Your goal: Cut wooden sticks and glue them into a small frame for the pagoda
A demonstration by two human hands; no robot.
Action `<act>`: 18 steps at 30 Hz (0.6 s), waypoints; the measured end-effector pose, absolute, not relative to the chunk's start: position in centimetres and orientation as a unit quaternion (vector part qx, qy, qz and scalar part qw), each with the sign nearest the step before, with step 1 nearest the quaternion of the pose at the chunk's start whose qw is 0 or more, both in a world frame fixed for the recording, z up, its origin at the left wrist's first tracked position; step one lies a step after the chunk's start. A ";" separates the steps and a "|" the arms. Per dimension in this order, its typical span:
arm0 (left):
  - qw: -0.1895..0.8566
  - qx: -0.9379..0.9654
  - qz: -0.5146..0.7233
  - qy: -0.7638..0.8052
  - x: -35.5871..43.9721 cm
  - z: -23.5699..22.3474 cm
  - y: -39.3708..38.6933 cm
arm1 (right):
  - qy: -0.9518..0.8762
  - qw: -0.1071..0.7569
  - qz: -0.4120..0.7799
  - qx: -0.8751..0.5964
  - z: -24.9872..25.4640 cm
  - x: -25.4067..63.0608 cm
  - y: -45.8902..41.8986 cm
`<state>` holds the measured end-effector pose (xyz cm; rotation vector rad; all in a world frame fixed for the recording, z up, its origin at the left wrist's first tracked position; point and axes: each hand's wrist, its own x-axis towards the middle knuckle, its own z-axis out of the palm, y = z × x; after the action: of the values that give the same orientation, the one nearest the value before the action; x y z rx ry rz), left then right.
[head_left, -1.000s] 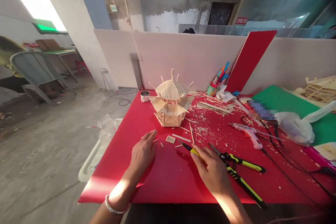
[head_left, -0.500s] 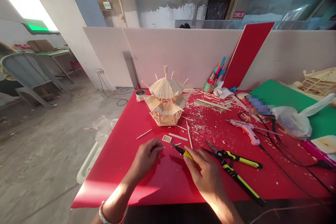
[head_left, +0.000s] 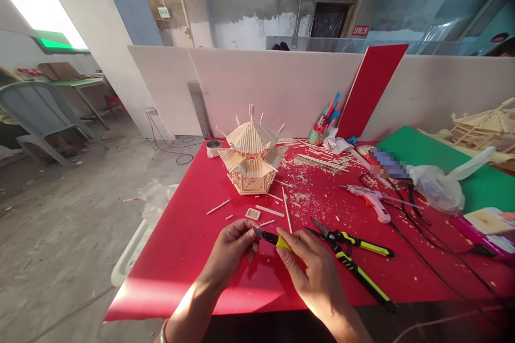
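My right hand is closed round the yellow handle of a utility knife, its blade pointing left. The blade tip meets the fingertips of my left hand, which are pinched together; a small pale piece may be between them, but it is too small to make out. Just beyond lie a small rectangular wooden frame, a flat craft stick and several thin wooden sticks. Farther back stands a pavilion model built of wooden sticks, with two tiers of roof.
Right of my hand lie yellow-and-black cutters with jaws apart. Past them are a pink-and-white glue gun with cables and a plastic bag. Sawdust and loose sticks cover the back of the red table. A pen cup stands there.
My left hand has come up and right to meet the knife's blade. The knife has shifted slightly left and down, and the camera view has moved a little.
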<state>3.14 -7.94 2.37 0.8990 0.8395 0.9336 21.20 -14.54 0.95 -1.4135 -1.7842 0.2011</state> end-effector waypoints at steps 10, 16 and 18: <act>0.704 0.427 0.421 0.382 3.0 2.4 -8.0 | -0.715 0.409 0.075 -0.562 1.3 21.3 -14.5; 0.699 0.432 0.420 0.385 3.1 2.5 -8.1 | -0.722 0.399 0.072 -0.561 1.2 21.6 -14.5; 0.697 0.434 0.420 0.387 3.1 2.5 -8.1 | -0.721 0.400 0.070 -0.561 1.3 21.6 -14.5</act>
<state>3.08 -8.09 2.51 0.9676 0.8642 0.9371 21.64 -14.50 1.25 -1.4198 -1.8241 0.1780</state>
